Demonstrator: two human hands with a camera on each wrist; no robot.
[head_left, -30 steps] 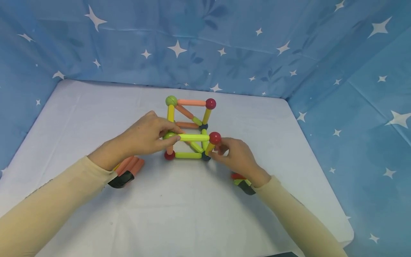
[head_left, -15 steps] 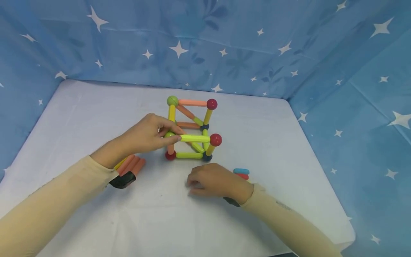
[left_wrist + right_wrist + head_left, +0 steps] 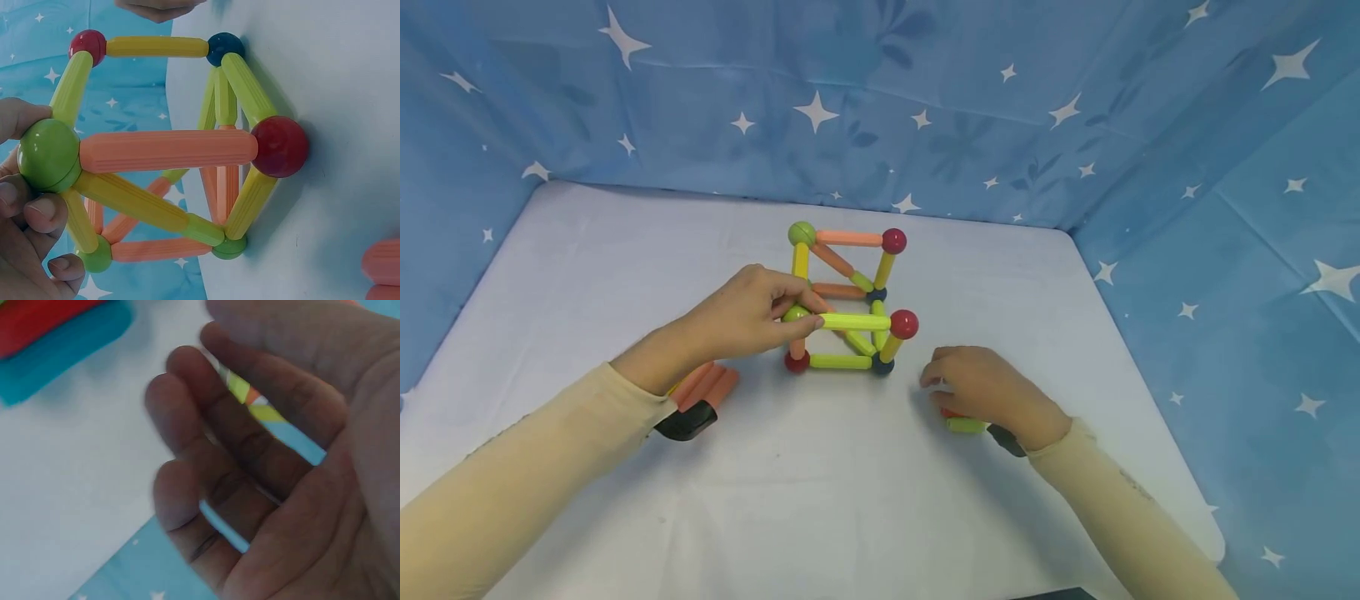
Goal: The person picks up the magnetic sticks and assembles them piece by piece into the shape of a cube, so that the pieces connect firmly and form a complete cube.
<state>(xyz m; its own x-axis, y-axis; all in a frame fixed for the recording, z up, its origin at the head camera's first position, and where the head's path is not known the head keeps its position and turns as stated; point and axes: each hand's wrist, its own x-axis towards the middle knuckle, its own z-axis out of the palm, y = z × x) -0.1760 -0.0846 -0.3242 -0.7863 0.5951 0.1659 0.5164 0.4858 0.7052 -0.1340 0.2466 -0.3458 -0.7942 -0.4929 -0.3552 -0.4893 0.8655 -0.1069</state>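
Although the frame of sticks and balls [image 3: 841, 362] stands upright on the white table [image 3: 850, 500], I would judge it to be nearly, but not fully, closed. Its front side looks complete — four sticks joined to four balls — and the back side seems joined too, with a diagonal across it. What appears to be left is the upper right edge: between the front red ball [image 3: 904, 325] and the rear red ball [image 3: 894, 242] no stick is visible.

The left hand [image 3: 741, 312] grips the green ball [image 3: 50, 147] at the front upper left corner, with fingers curled around it. The right hand [image 3: 985, 387] has its fingers loosely bent, and nothing shows in them; near it lie a blue stick [image 3: 69, 356], a red stick [image 3: 47, 325] and a yellow-green stick [image 3: 966, 425]. Some orange sticks [image 3: 707, 387] lie beside the left wrist.

Behind the frame, the far edge meets the starry curtain [image 3: 700, 50]; how much room is there, I cannot tell. Toward the front and the right, the tabletop stretches widely, so these sides seem easier for moving — on the left, the forearm [image 3: 535, 475] narrows the way.
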